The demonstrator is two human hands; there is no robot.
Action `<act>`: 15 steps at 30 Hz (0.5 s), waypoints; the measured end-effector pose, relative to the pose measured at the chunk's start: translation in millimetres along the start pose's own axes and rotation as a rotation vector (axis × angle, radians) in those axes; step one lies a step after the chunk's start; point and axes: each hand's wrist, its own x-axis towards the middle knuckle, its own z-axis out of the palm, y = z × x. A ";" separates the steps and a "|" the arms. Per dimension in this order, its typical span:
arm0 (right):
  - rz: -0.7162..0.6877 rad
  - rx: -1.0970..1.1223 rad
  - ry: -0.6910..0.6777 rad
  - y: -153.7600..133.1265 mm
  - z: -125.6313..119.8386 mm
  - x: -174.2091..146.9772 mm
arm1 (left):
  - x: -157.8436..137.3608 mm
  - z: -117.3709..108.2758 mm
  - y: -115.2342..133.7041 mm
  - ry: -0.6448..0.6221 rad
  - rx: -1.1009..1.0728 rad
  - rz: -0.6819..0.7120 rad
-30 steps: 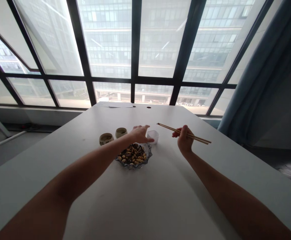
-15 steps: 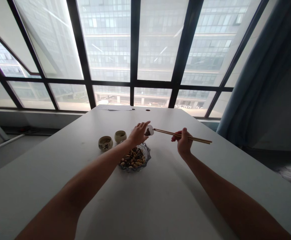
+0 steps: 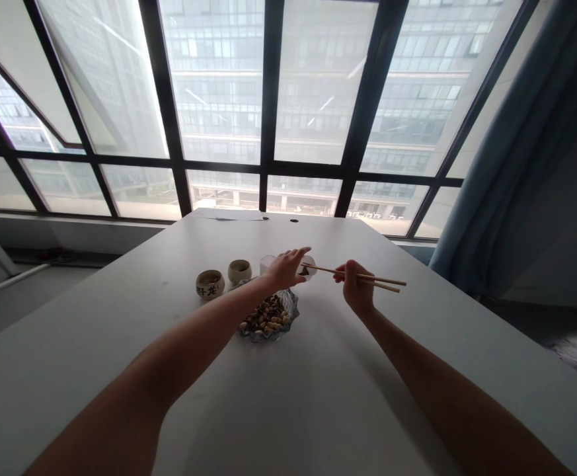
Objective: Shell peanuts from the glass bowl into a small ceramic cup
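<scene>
Tan chopsticks (image 3: 390, 281) are pinched in your right hand (image 3: 358, 285), fingers closed, tips at the cup (image 3: 311, 272), which your left hand (image 3: 287, 270) holds between half-open thumb and fingers at one o'clock from the bowl (image 3: 292, 316).

Thin wooden chopsticks (image 3: 324, 269), nearly level, tips at a tilted whitish cup (image 3: 310, 273), dark bits (image 3: 305, 271) inside

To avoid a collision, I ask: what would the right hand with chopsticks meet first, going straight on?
Probably the small pale cup in the left hand; the chopsticks seem to reach its opening, though depth is unclear.
</scene>
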 end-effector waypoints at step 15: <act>0.184 0.222 0.099 -21.5 10.6 7.5 | -25.4 -50.5 -35.2 -0.068 0.051 -0.110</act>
